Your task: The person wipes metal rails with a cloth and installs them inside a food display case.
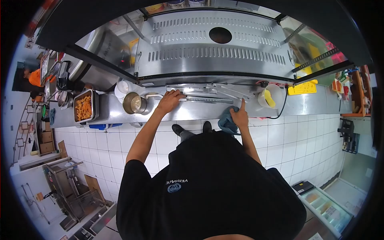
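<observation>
Several slotted metal strips [210,100] lie along the steel counter, below the front edge of a glass-sided display cabinet [216,64]. My left hand [170,101] is closed over the left end of one strip, its fingertips pressed on the metal. In my right hand [240,116] is a blue-grey cloth [229,122] that hangs over the counter's front edge. The index finger of that hand points forward, close to the right end of an angled strip; whether it touches is hard to see.
On the left stand a metal pot [134,104] and a tray of fried food [84,107]. To the right are a white tub [271,96] with something yellow inside, a black cable [285,105] and a yellow tray [302,87]. White floor tiles [280,138] lie below the counter.
</observation>
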`<state>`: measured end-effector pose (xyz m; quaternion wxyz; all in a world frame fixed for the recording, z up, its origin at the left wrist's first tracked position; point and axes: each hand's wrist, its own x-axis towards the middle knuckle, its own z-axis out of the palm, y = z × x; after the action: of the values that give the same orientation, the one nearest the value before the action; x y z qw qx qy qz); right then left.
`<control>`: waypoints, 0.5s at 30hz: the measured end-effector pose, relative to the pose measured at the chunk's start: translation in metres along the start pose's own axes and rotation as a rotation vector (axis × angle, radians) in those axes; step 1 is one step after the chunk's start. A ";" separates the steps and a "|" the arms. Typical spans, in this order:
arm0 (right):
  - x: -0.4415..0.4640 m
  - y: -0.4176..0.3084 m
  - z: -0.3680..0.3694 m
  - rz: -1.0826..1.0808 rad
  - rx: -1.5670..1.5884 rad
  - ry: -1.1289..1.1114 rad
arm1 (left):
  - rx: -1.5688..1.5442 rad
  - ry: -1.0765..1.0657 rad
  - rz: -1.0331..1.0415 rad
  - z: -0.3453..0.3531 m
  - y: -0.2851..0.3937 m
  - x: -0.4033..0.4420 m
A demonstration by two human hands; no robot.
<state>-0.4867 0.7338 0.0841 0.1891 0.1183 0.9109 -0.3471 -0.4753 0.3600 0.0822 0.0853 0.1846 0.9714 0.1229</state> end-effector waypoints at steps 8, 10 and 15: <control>0.013 -0.030 0.007 -0.206 -0.485 -0.002 | -0.148 -0.081 -0.029 -0.011 -0.010 0.009; 0.015 -0.033 0.010 -0.201 -0.518 0.025 | -0.164 -0.077 -0.016 -0.015 -0.015 0.011; 0.020 -0.025 0.008 -0.265 -0.525 -0.046 | 0.161 0.370 -0.197 -0.015 -0.001 0.008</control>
<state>-0.5110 0.7121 0.0850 0.1869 -0.0627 0.9725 -0.1238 -0.4856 0.3592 0.0953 -0.0977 0.0694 0.9905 0.0680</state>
